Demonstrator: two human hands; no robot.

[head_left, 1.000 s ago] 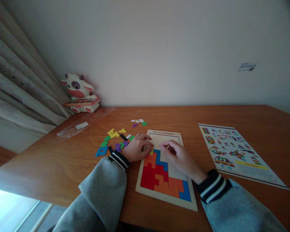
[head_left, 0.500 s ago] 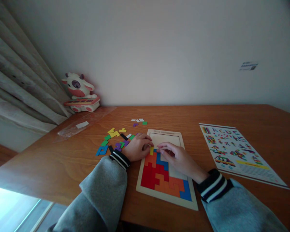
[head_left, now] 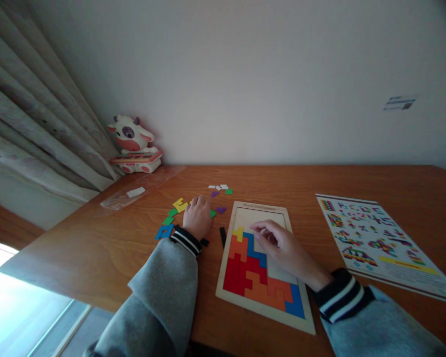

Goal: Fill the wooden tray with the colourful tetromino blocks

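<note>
My left hand (head_left: pixel 197 217) is over the loose puzzle pieces left of the board, its fingers stretched out and their tips partly hidden. I see nothing held in it. Yellow pieces (head_left: pixel 179 205), green pieces (head_left: pixel 168 220) and a blue piece (head_left: pixel 164 231) lie around it. Over the wooden puzzle board (head_left: pixel 264 320), my right hand (head_left: pixel 277 243) hovers with loosely bent fingers, thumb apart from the index finger, nothing visible between them. In the board's tray, a yellow piece (head_left: pixel 239 234) touches the orange ones (head_left: pixel 235 248), beside blue (head_left: pixel 256 255) and red pieces (head_left: pixel 236 275).
A black piece (head_left: pixel 223 237) lies along the board's left edge. White pieces (head_left: pixel 218 188) and purple pieces (head_left: pixel 220 210) lie farther back. At right is a printed pattern sheet (head_left: pixel 379 238). A toy cow with a keyboard (head_left: pixel 136 146) and a plastic bag (head_left: pixel 122 198) are at the left.
My left hand has left the yellow piece on the board and moved left to the loose pieces. My right hand stays over the board. The view has shifted slightly.
</note>
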